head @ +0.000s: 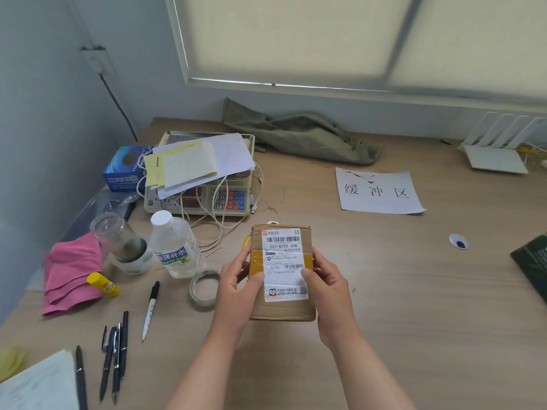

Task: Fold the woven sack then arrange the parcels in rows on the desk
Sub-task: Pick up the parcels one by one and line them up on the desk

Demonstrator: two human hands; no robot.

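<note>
Both hands are on one parcel here, a small flat brown cardboard parcel (282,310) with a white barcode label across its face, held dead centre of the view with the label turned up towards the camera. The left hand (236,279) grips its nine o'clock edge, thumb laid over the front and fingers curled behind. The right hand (328,291) clamps the three o'clock edge the same way, thumb pressed on the label's corner. Whether the parcel's underside touches the pale wood-grain desk (414,291) I cannot tell. Up at twelve o'clock, against the wall under the window, lies the olive-green woven sack (305,134), bunched and creased, more of a loose heap than a tidy fold, so that step looks rough at best. The work in hand reads as parcel placing, and this is the only parcel in sight, so the rows have not begun. Open desk lies from one to four o'clock, where a white paper sheet with three black characters (379,190) sits at about one o'clock. The nine to eleven o'clock side is crowded by a beige weighing scale (201,199) piled with papers, a clear plastic water bottle (174,247) and a roll of clear tape (204,288) just beside the left hand. The next move calls for carrying the parcel to that open side, setting it flat and square to the desk edge, label up, leaving room for neighbours.
</note>
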